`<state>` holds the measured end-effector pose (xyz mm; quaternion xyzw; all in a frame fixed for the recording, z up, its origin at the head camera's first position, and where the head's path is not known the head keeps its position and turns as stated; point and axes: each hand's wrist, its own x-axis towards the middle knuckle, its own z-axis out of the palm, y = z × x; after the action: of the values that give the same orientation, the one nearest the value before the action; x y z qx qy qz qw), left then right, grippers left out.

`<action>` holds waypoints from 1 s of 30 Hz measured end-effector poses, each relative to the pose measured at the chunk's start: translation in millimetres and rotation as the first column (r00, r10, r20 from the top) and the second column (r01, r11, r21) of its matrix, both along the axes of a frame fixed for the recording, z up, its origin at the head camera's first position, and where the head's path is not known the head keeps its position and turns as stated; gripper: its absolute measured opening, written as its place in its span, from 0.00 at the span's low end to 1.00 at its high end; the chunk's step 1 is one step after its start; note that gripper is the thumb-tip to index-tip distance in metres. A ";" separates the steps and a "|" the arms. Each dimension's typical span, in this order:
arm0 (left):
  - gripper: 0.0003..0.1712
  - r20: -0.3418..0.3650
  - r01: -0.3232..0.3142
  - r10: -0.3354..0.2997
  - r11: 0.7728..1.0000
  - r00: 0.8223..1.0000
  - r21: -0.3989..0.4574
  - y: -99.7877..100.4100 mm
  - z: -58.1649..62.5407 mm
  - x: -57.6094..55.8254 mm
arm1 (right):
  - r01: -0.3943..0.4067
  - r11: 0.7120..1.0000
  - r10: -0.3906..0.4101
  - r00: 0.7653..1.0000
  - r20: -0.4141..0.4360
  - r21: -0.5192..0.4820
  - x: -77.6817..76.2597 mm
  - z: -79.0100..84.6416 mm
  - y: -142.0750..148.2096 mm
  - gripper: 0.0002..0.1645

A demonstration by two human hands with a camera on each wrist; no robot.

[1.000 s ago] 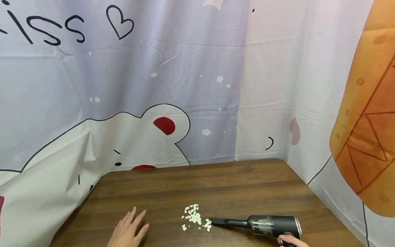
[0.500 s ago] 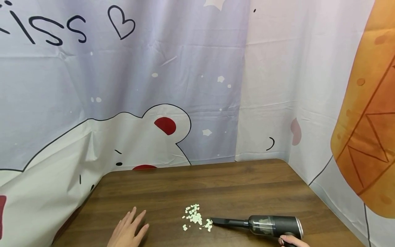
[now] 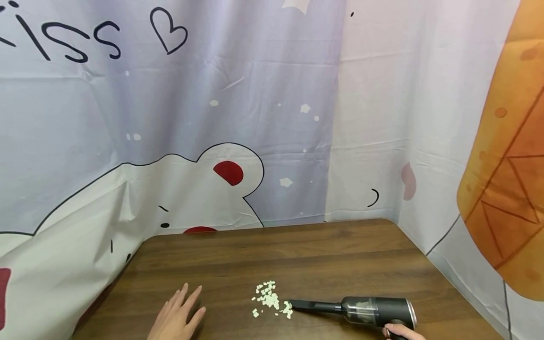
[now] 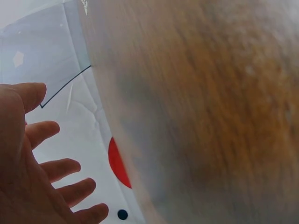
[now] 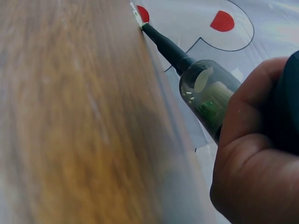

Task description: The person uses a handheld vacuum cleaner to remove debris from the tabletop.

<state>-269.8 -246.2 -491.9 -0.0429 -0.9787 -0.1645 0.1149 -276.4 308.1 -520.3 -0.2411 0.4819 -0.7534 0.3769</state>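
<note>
My right hand [image 3: 403, 332] grips the handle of a black handheld vacuum cleaner [image 3: 393, 310] with a clear dust cup and a long flat nozzle. In the head view the nozzle tip meets the right edge of a scatter of small pale paper scraps [image 3: 269, 299]. The right wrist view shows my curled fingers [image 5: 252, 100] around the vacuum, with a few light bits and something green inside its clear cup [image 5: 205, 95]. To the left of the scraps, my left hand [image 3: 175, 316] is spread with its fingers extended, holding nothing.
A brown wooden table [image 3: 272, 255] with rounded far corners carries everything. Behind it and along both sides hangs a printed cloth [image 3: 293, 141] with a white bear, stars and an orange shape. The cloth borders the table's far edge.
The vacuum nozzle shifts very slightly at the right edge of the scraps, a few of which have moved a little. The left hand stays in place.
</note>
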 end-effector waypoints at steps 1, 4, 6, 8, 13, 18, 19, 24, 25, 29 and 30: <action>0.33 0.001 0.001 -0.001 1.000 1.000 0.000 0.0 -0.4 -0.1 | -0.003 1.000 0.003 1.000 0.006 -0.005 -0.3 -0.4 0.0 0.11; 0.33 0.003 -0.001 0.001 1.000 1.000 0.003 0.0 -1.7 -0.2 | -0.006 1.000 0.007 1.000 0.022 -0.024 -0.8 -1.1 -0.2 0.11; 0.33 -0.001 0.001 -0.001 1.000 1.000 -0.001 0.0 -2.1 -0.2 | -0.014 0.999 0.015 1.000 0.027 -0.041 -1.2 -1.3 -0.7 0.11; 0.33 -0.001 0.006 -0.006 1.000 1.000 -0.007 0.1 -2.3 -0.4 | -0.017 0.998 0.019 0.999 0.048 -0.055 -1.6 -1.7 -1.6 0.10; 0.33 0.004 0.017 -0.017 1.000 1.000 -0.015 0.2 -2.7 -1.1 | -0.064 0.995 0.063 0.998 -0.014 -0.077 -4.8 -4.6 -4.0 0.11; 0.33 0.008 0.012 -0.012 1.000 1.000 -0.010 -0.5 -3.7 -0.6 | -0.126 0.980 0.129 0.992 0.008 -0.151 -7.3 -3.7 -7.4 0.12; 0.33 0.006 0.012 -0.012 1.000 1.000 -0.009 -0.6 -4.0 -0.6 | -0.132 0.977 0.139 0.990 0.032 -0.167 -7.8 -2.6 -8.6 0.12; 0.32 0.013 0.010 -0.010 1.000 1.000 -0.002 0.0 -4.5 0.2 | -0.145 0.968 0.166 0.982 0.086 -0.207 -10.3 2.1 -14.7 0.12; 0.32 0.016 0.008 -0.008 1.000 1.000 -0.002 0.2 -4.6 0.2 | -0.154 0.966 0.173 0.982 0.078 -0.208 -10.9 1.9 -14.9 0.12; 0.32 0.014 0.003 -0.003 1.000 1.000 -0.004 -0.8 -5.2 0.3 | -0.186 0.949 0.205 0.978 0.050 -0.253 -11.2 -2.1 -15.1 0.13; 0.32 0.012 0.002 -0.002 1.000 1.000 -0.004 -1.4 -5.1 0.4 | -0.200 0.941 0.220 0.975 0.043 -0.274 -11.3 -3.6 -15.0 0.14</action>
<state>-269.3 -247.5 -497.1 -0.0431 -0.9796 -0.1631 0.1090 -287.7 293.0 -523.9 -0.3124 0.3329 -0.7755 0.4361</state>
